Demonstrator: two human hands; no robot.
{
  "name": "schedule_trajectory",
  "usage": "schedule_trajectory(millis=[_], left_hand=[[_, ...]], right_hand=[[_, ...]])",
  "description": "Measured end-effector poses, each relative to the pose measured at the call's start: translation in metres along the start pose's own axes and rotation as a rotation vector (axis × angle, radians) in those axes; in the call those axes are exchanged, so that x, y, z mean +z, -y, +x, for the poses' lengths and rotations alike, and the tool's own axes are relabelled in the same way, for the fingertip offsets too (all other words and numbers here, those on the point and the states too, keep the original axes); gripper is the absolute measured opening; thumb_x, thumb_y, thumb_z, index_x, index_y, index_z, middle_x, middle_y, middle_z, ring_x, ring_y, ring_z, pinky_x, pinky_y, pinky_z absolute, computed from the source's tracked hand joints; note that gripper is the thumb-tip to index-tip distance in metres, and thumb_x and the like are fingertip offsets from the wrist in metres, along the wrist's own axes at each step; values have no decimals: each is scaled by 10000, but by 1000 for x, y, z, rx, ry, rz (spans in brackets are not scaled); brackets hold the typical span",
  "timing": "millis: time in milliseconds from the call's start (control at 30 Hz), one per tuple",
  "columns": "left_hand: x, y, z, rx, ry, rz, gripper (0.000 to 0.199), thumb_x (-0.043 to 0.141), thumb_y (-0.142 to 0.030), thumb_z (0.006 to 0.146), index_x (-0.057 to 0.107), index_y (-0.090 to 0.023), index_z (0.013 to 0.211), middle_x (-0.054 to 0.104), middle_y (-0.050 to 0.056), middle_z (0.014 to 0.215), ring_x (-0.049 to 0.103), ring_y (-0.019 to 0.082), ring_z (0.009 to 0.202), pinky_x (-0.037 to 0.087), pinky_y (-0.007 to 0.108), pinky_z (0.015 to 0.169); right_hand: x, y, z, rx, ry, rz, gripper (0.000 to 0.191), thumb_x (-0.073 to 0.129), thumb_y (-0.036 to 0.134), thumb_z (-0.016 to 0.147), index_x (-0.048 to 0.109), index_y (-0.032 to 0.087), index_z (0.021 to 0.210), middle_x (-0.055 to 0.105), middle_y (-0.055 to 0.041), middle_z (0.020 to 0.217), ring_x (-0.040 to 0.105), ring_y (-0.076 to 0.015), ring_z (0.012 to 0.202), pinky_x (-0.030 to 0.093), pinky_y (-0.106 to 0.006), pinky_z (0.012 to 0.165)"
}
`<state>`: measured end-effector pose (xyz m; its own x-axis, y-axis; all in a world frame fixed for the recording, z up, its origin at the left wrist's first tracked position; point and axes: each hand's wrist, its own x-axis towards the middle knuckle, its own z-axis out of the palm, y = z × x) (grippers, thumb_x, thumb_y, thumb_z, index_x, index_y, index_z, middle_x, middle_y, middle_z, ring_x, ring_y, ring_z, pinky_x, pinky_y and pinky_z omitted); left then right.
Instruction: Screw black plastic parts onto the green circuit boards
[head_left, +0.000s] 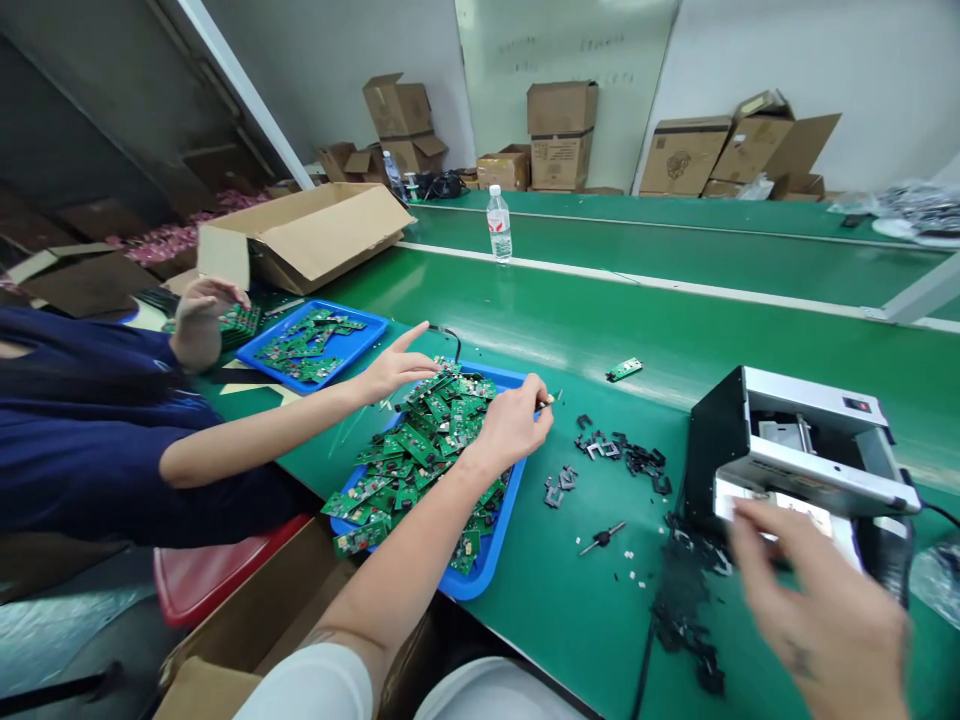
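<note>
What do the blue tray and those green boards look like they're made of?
The blue tray looks like molded plastic: glossy, even colour, rounded rim. The green boards look like fibreglass circuit board, with a glossy solder-mask coat and small soldered components, though the core can't be seen.

Behind the long green workbench (660,225), cardboard boxes (561,135) are standing in stacks along the white walls (885,70), and one pale panel (562,50) has some writing on it.
</note>
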<state>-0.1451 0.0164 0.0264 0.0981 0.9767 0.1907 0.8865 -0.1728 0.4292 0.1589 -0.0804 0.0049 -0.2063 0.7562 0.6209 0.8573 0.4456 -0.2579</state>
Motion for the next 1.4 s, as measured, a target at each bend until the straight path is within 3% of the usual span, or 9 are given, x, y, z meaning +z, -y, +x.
schedule_trajectory(millis=[67, 167, 367, 533, 733, 867, 1033, 1300, 1400], left_hand=[[9, -6, -1, 67, -5, -79, 97, 497, -243, 846, 497, -200, 934, 618, 8, 836, 580, 153, 742, 410, 258, 686], [18, -9, -5, 129, 6, -152, 102, 542, -273, 835, 499, -194, 882, 597, 10, 864, 556, 147, 784, 419, 255, 725], [22, -8, -12, 175, 83, -290, 125, 534, -288, 854, 529, -180, 918, 600, 35, 944, 566, 158, 890, 432, 274, 809], [25, -15, -15, 149, 126, -474, 119, 477, -225, 872, 542, -178, 961, 611, 39, 979, 567, 152, 948, 428, 286, 882], [28, -19, -19, 102, 284, -809, 444, 516, -134, 794, 497, -178, 1235, 612, 37, 1000, 569, 143, 974, 430, 290, 923], [29, -23, -19, -18, 326, -1010, 317, 537, -104, 749, 609, -152, 1054, 632, 50, 1017, 584, 136, 939, 436, 276, 885], [25, -26, -17, -152, 371, -1360, 256, 676, -215, 720, 526, -147, 916, 640, 29, 842, 605, 126, 807, 453, 279, 811], [17, -25, -15, -77, 183, -1112, 278, 702, -362, 714, 567, -149, 830, 531, -29, 728, 487, 74, 672, 394, 189, 625], [16, -29, -18, -94, 239, -1170, 311, 669, -403, 749, 570, -159, 914, 494, -58, 611, 433, 51, 531, 346, 178, 517]], right_hand=[[27, 30, 15, -183, 178, 40, 254, 553, 241, 864, 580, 257, 1116, 652, -61, 1063, 619, -163, 926, 472, -280, 842], [71, 60, 32, -296, 361, 25, 208, 484, 236, 908, 607, 219, 1075, 645, -64, 1052, 613, -139, 918, 506, -237, 720], [114, 65, 41, -328, 571, -54, 229, 539, 303, 893, 590, 147, 1053, 604, -67, 1038, 597, -148, 886, 540, -322, 734], [118, 68, 37, -283, 629, -106, 251, 532, 317, 896, 584, 154, 1079, 598, -75, 1075, 594, -157, 913, 537, -337, 760], [128, 74, 34, -226, 614, -146, 305, 527, 330, 897, 559, 165, 1153, 576, -91, 1147, 586, -177, 971, 532, -367, 801], [127, 77, 31, -210, 624, -154, 298, 530, 328, 896, 564, 165, 1143, 578, -90, 1147, 585, -178, 974, 530, -370, 806], [117, 88, 22, -154, 641, -116, 287, 538, 328, 891, 575, 155, 1117, 583, -88, 1136, 584, -183, 985, 521, -389, 828], [108, 72, 31, 51, 584, 292, 246, 522, 329, 901, 597, 159, 1062, 604, -76, 1086, 593, -163, 942, 523, -372, 820], [90, 53, 31, 206, 539, 541, 250, 504, 353, 910, 609, 151, 1013, 630, -60, 999, 610, -132, 834, 540, -325, 750]])
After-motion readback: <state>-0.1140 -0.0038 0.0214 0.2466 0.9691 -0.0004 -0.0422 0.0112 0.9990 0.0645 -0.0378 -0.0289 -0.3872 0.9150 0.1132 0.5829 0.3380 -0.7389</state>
